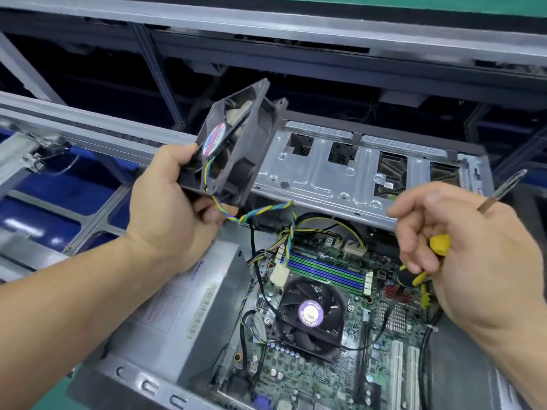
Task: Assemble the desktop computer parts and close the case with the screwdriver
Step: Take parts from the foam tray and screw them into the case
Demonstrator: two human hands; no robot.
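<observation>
While screwdriver [438,245] crosses right fingers [414,247], left fingers [207,213] clasp fan [233,149].

At frame centre the left hand [174,202] grips a black case fan [233,149] tilted above the open computer case [325,170]; its twisted cable [266,211] runs down to the motherboard [325,365]. At right, the right hand [461,241] holds a yellow-handled screwdriver [441,244].

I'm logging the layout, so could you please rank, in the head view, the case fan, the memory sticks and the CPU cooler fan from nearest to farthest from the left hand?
From the left hand:
1. Case fan, gripped in that hand, raised above the case.
2. Memory sticks, lower right, on the motherboard.
3. CPU cooler fan, below the sticks, farthest.
</observation>
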